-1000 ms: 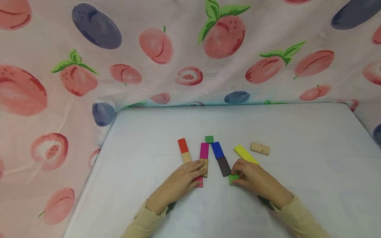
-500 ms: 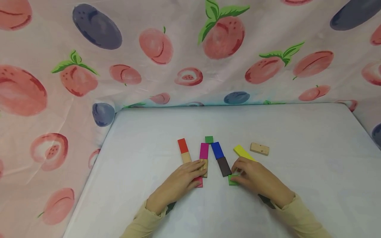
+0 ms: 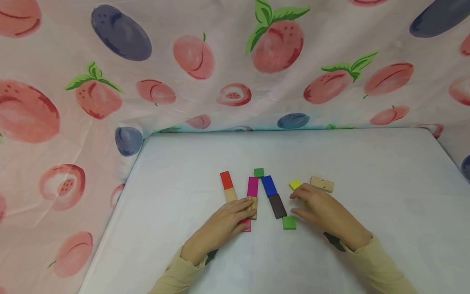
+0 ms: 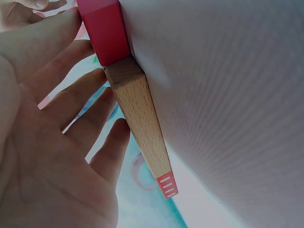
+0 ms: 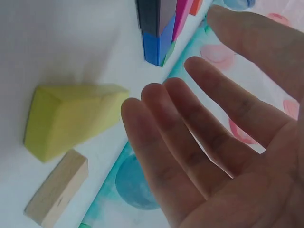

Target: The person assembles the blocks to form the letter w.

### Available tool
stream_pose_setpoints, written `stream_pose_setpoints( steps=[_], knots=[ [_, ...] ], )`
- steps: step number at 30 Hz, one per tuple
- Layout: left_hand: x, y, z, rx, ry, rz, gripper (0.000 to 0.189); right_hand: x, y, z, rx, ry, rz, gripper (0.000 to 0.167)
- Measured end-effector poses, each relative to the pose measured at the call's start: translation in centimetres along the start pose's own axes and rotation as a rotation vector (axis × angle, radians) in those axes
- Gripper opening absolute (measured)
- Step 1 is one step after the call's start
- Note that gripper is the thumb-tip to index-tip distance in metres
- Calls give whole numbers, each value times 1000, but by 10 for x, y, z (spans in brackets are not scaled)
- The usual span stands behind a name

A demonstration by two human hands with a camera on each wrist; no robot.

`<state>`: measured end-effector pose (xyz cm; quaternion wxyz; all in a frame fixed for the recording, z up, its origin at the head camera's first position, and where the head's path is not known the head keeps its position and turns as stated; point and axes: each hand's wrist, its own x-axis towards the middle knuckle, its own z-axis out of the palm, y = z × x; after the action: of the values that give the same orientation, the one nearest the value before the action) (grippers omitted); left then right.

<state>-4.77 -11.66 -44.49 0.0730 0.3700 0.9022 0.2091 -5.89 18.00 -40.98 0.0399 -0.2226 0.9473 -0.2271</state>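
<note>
Several flat toy blocks form a zigzag. My left hand (image 3: 220, 224) rests over its left part, fingers extended and touching the wooden block (image 4: 142, 118) and the pinkish-red block (image 3: 247, 226). Beyond them lie a magenta block (image 3: 252, 186), an orange-red block (image 3: 227, 180) and a light wooden block (image 3: 230, 194). On the right run a blue block (image 3: 269, 185), a dark brown block (image 3: 278, 206) and a light green block (image 3: 289, 223). With fingers spread and nothing held, my right hand (image 3: 321, 208) hovers by the yellow block (image 5: 76, 118), mostly hiding it in the head view.
A small green block (image 3: 258, 172) sits at the top between the magenta and blue ones. To the right of the yellow block lies a loose wooden block (image 3: 322, 184). The white tabletop (image 3: 183, 163) meets a fruit-patterned cloth (image 3: 205, 94) along its back edge.
My right hand has let go of the light green block and moved up and right, over the yellow block. The left hand and the blocks stay in place.
</note>
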Motion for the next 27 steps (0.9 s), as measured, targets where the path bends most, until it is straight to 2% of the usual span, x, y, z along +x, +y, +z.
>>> stream_pose_setpoints(
  steps=[8,15,21,27],
  knots=[
    [-1,0,0,-1,2,0,45,5,11,-4,21,70,-31,30],
    [0,0,-1,-3,-6,-5,45,11,20,-4,5,61,-9,30],
    [0,-1,0,-4,-1,-3,45,13,26,-1,-47,75,-29,32],
    [0,-1,1,-1,-3,-4,45,16,32,2,-25,66,-29,32]
  ],
)
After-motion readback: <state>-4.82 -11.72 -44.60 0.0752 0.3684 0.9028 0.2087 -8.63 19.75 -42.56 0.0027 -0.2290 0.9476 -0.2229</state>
